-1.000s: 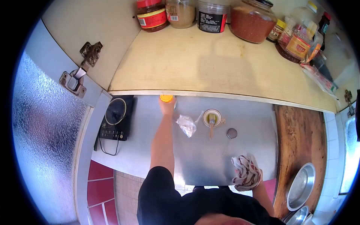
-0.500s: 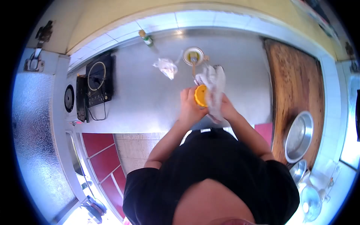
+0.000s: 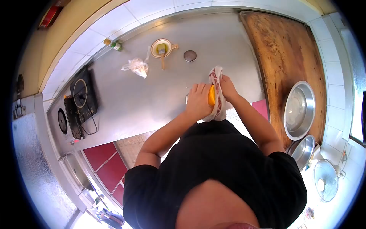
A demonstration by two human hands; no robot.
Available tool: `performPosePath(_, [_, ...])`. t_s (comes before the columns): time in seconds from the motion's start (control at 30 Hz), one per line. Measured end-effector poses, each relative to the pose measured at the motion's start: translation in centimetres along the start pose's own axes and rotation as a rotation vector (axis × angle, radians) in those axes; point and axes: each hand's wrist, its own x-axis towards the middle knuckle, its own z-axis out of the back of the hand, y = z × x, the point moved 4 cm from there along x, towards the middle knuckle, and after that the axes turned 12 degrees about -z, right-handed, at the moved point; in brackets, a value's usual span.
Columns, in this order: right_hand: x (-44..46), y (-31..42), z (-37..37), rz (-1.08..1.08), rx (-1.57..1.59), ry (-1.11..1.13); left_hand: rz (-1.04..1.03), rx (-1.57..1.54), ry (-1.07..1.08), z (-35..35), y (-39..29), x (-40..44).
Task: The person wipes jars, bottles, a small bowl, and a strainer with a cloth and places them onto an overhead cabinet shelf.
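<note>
Orange lid (image 3: 212,95) facing right, up against a red-and-white rag (image 3: 217,89), on a jar (image 3: 187,99) tipped onto its side above the near edge of the steel counter (image 3: 133,107). Left hand (image 3: 199,101) curled round the jar's body, knuckles uppermost; right hand (image 3: 230,89) bunched on the rag from the right, fingertips mostly hidden behind folds, so cannot tell how hard pressed together. Probably light enough for one hand, judging by the fit in the palm, and likely stiff-walled; cannot tell whether glass or plastic, so best treated as breakable, and as slippery if damp or oily. Best hold: a full wrap round the middle of the body from the left; for the lid, its outer edge, with cloth between for friction. Rag limp and soft by the look of the drape, better gripped in a thick fold than by a loose end. Farther off, to the left, a plastic bag (image 3: 137,67), then a cup (image 3: 153,45) with a brush (image 3: 162,50) in it; beyond the hands, a round metal disc (image 3: 190,56).
</note>
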Motion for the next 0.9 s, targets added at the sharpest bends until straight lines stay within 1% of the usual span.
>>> performPosePath(0.03, [0.1, -0.6, 0.4, -0.132, 0.24, 0.145, -0.003, -0.052, 0.002, -0.2, -0.3, 0.7])
performPosePath(0.07, [0.0, -0.8, 0.6, -0.192, 0.341, 0.313, -0.004, -0.103, 0.003, -0.2, -0.7, 1.1])
performPosePath(0.17, [-1.3, 3.9, 1.6, 0.642, -0.122, 0.392, 0.065, -0.248, -0.081, 0.3, -0.8, 2.4])
performPosePath(0.2, [-3.8, 5.4, 1.6, 0.713, -0.289, 0.312, 0.158, -0.265, -0.117, 0.4, -0.2, 2.5])
performPosePath(0.23, [-6.4, 7.0, 1.7, 0.783, -0.451, 0.223, 0.144, -0.22, -0.093, 0.4, 0.2, 2.9])
performPosePath(0.27, [-7.7, 7.7, 1.4, 0.867, -0.74, 0.121, 0.131, -0.176, -0.07, 0.3, 0.5, 3.2])
performPosePath(0.3, [-8.1, 7.3, 1.4, 0.869, -0.772, 0.087, 0.127, -0.137, -0.038, 0.0, 0.5, 3.1])
performPosePath(0.33, [-8.5, 6.9, 1.4, 0.871, -0.804, 0.053, 0.085, -0.019, 0.036, -0.9, 0.3, 3.4])
performPosePath(0.43, [-7.4, 4.2, 0.9, 0.668, -0.146, 0.165, -0.002, 0.067, 0.048, -1.7, -0.3, 3.8])
performPosePath(0.47, [-6.9, 4.1, 1.5, 0.6, -0.258, 0.017, -0.065, 0.038, 0.051, -1.7, 0.0, 4.3])
performPosePath(0.53, [-6.6, 4.3, 2.5, 0.635, -0.263, 0.014, -0.169, -0.028, 0.049, -1.0, 0.1, 4.9])
performPosePath(0.57, [-6.5, 4.1, 2.8, 0.645, -0.267, 0.017, -0.03, -0.202, -0.003, -0.3, 0.6, 4.0])
performPosePath(0.63, [-6.7, 5.4, 2.9, 0.302, 0.291, 0.224, 0.231, -0.543, -0.12, 2.2, 0.5, 3.4])
performPosePath(0.7, [-9.1, 7.2, 2.8, 0.076, 0.611, 0.323, 0.586, -1.44, -0.094, 1.2, 1.1, 2.9])
performPosePath(0.73, [-9.4, 8.0, 3.1, 0.219, 0.273, 0.235, 0.758, -1.891, -0.073, 0.8, 0.6, 2.4])
performPosePath(0.83, [-12.1, 11.4, 3.1, 0.764, -0.386, 0.152, 0.779, -1.977, -0.079, 0.0, -0.2, 2.7])
performPosePath(0.87, [-12.4, 11.9, 2.8, 0.8, -0.23, 0.266, 0.733, -1.853, -0.193, 0.1, -0.3, 2.9])
performPosePath(0.9, [-12.3, 12.3, 2.6, 0.733, -0.101, 0.303, 0.679, -1.727, -0.298, 0.9, -1.0, 3.6])
